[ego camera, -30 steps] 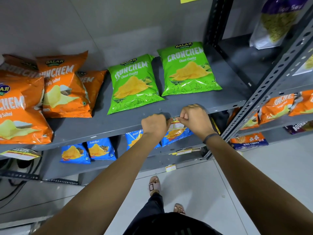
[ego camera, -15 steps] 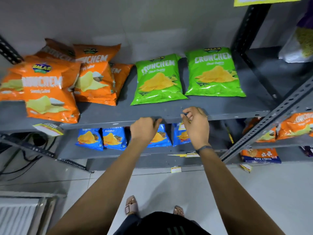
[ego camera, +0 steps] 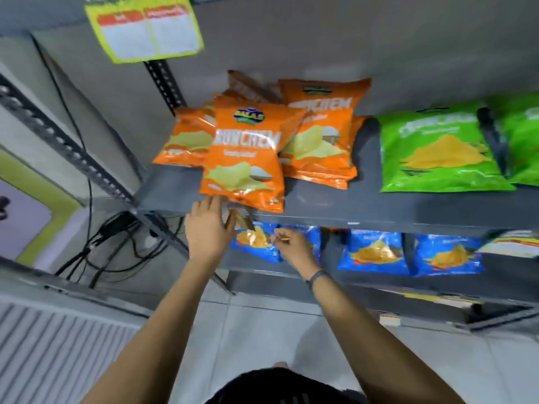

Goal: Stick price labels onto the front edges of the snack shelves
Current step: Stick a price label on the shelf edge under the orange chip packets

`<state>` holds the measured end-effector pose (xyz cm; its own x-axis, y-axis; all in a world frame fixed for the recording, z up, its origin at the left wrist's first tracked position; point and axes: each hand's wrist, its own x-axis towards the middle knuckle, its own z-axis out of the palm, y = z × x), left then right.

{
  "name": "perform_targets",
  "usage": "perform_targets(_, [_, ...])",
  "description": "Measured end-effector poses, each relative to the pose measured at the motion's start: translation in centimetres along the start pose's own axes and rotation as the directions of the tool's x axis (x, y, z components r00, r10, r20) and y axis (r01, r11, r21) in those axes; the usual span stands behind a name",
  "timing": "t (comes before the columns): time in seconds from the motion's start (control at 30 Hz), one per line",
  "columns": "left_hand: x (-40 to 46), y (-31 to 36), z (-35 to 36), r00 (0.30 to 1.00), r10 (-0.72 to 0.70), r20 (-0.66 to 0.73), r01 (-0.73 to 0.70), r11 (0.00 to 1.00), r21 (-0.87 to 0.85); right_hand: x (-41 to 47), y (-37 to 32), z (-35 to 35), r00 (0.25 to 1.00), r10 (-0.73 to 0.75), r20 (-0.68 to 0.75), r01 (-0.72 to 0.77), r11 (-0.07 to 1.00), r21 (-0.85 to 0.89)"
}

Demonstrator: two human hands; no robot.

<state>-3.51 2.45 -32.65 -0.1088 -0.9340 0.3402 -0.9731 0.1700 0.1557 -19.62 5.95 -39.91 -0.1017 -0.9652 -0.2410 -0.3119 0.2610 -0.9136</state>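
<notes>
The grey shelf's front edge (ego camera: 379,212) runs across the middle. Orange chip bags (ego camera: 245,158) lie on its left part, and one hangs over the edge. A loose price label (ego camera: 243,220), blurred, sticks out at the edge under that bag. My left hand (ego camera: 208,228) has its fingers spread, with the fingertips at the edge and the thumb next to the label. My right hand (ego camera: 293,247) is lower, in front of the blue bags (ego camera: 256,242), its fingers pinched on a thin yellow strip (ego camera: 282,237).
Green chip bags (ego camera: 440,153) lie to the right on the same shelf. More blue bags (ego camera: 376,252) fill the shelf below. A slotted upright (ego camera: 73,153) and black cables (ego camera: 108,240) stand at the left. A yellow price sheet (ego camera: 145,27) hangs above. Another label (ego camera: 513,243) sits far right.
The view and both hands have swung left along the shelf, from under the green bags to under the orange bags. My left hand has opened out and my right hand has dropped below the edge.
</notes>
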Motion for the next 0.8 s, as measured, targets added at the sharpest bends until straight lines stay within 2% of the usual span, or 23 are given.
perform_targets(0.07, [1.6,-1.3,0.2,0.986,0.086,0.141,-0.095,0.994,0.058,1.0,-1.1,2.7,0.996,0.078,0.040,-0.078,0.997,0.000])
perform_targets(0.13, [3.0,-1.3,0.6,0.954,0.172,0.247,-0.192,0.979,0.061,1.7,-2.0,4.2,0.992,0.121,0.034,-0.124,0.989,0.085])
perform_targets(0.27, [4.5,-0.1,1.1,0.900,0.273,0.339,-0.280,0.960,-0.029,1.8,-3.7,4.7,0.985,0.170,0.032,-0.173,0.960,0.221])
perform_targets(0.43, [5.1,0.1,2.5,0.890,0.252,0.379,-0.191,0.963,-0.192,2.0,-4.0,4.9,0.956,0.290,0.055,-0.290,0.891,0.350])
perform_targets(0.57, [5.3,0.1,2.5,0.890,0.218,0.401,-0.128,0.963,-0.237,1.9,-3.8,5.0,0.948,0.306,0.091,-0.318,0.873,0.371])
perform_targets(0.63, [5.2,-0.3,2.5,0.897,0.209,0.390,-0.100,0.954,-0.281,2.0,-3.0,5.0,0.969,0.248,0.018,-0.242,0.924,0.297])
perform_targets(0.7, [4.8,-1.2,2.3,0.901,0.217,0.377,-0.098,0.946,-0.309,2.0,-2.5,5.0,0.982,0.151,-0.113,-0.132,0.978,0.160])
perform_targets(0.8, [3.8,-3.0,2.0,0.905,0.224,0.362,-0.141,0.960,-0.242,1.6,-2.5,4.2,0.973,-0.002,-0.231,-0.048,0.976,-0.211])
